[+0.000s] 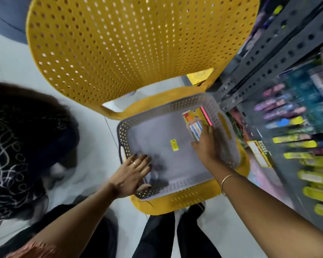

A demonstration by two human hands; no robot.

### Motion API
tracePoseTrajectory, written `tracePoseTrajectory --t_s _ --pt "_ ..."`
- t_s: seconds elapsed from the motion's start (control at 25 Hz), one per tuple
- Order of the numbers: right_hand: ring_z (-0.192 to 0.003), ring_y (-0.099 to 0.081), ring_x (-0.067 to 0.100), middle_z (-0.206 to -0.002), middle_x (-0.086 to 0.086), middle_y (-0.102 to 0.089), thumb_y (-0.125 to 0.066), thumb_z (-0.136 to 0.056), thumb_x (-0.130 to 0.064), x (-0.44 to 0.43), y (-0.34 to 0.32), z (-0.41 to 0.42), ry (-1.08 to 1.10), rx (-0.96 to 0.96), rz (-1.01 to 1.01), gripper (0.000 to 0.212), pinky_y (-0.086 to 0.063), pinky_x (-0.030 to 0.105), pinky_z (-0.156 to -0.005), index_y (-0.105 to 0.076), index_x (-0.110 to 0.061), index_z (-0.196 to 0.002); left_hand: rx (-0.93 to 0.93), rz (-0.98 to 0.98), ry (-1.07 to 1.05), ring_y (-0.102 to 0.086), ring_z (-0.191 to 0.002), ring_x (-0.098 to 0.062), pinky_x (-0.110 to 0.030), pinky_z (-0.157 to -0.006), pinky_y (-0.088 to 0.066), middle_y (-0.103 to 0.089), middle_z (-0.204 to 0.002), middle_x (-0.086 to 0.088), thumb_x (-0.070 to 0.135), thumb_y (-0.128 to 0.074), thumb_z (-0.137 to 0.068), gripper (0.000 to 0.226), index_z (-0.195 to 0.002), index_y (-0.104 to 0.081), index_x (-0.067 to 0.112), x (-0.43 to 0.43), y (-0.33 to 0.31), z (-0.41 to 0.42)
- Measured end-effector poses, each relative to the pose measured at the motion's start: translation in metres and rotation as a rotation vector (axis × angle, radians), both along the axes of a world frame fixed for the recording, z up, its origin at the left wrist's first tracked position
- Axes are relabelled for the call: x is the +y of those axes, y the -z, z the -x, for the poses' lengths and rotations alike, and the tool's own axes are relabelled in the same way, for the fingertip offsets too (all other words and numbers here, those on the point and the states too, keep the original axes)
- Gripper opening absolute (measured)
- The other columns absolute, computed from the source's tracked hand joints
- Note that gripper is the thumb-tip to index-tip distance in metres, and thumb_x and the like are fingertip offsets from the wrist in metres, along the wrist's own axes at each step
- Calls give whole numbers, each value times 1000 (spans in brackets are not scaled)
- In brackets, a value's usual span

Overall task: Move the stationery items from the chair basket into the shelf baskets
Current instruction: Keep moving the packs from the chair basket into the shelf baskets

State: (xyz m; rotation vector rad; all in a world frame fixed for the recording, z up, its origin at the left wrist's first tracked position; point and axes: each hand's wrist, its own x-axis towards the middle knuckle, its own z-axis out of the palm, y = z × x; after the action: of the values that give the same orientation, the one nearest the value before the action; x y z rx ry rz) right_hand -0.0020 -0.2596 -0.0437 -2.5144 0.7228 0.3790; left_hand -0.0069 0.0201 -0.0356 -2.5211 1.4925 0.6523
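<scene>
A grey perforated basket (177, 185) sits on the seat of a yellow chair (131, 43). In its far right corner lie a yellow packet (191, 116), a pink-edged item (206, 116) and a small white-and-blue pack (196, 128). My right hand (207, 146) reaches into that corner, fingers closing around the white-and-blue pack. My left hand (132, 174) lies flat with spread fingers on the basket's near left rim. A yellow sticker (173, 145) marks the basket floor.
A grey metal shelf (280, 58) stands close on the right, filled with blurred stationery in yellow, purple and blue (295, 146). Another person in dark patterned clothing (22, 146) is at the left. My legs (175, 235) are in front of the chair on a white floor.
</scene>
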Motion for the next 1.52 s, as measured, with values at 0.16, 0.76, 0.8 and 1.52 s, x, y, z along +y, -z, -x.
tracePoseTrajectory --t_s 0.16,0.76,0.8,1.52 --pt "-117 -42 40 -125 25 -44 -69 -75 -11 2 1 -2 -1 -53 76 57 -45 45 -85 -41 1 -124 -31 59 -7 -56 -111 -35 -46 -96 -28 -60 -122 -20 58 -8 -93 78 -113 -63 5 -1 1 -2" --pt "-109 -46 38 -112 24 -53 -68 -73 -17 -51 -177 -16 -159 -367 34 47 -40 44 -91 -54 -2 -115 -130 340 8 -53 -117 -33 -52 -101 -22 -58 -126 -17 64 -20 -91 73 -115 -60 9 -86 -89 -28" --pt "-108 -45 35 -110 23 -54 -63 -73 -18 -59 -210 -15 -165 -415 61 47 -38 39 -90 -54 -2 -116 -167 386 31 -52 -118 -32 -51 -100 -22 -57 -127 -17 64 -17 -91 74 -115 -60 9 -106 -111 -36" --pt "-112 -49 35 -118 23 -59 -59 -73 -34 -254 -563 356 346 -489 580 56 -28 30 -93 -54 -1 -118 -58 1106 741 -36 -125 -29 -40 -104 -25 -46 -135 -16 52 -40 -90 54 -124 -42 10 -403 -416 221"
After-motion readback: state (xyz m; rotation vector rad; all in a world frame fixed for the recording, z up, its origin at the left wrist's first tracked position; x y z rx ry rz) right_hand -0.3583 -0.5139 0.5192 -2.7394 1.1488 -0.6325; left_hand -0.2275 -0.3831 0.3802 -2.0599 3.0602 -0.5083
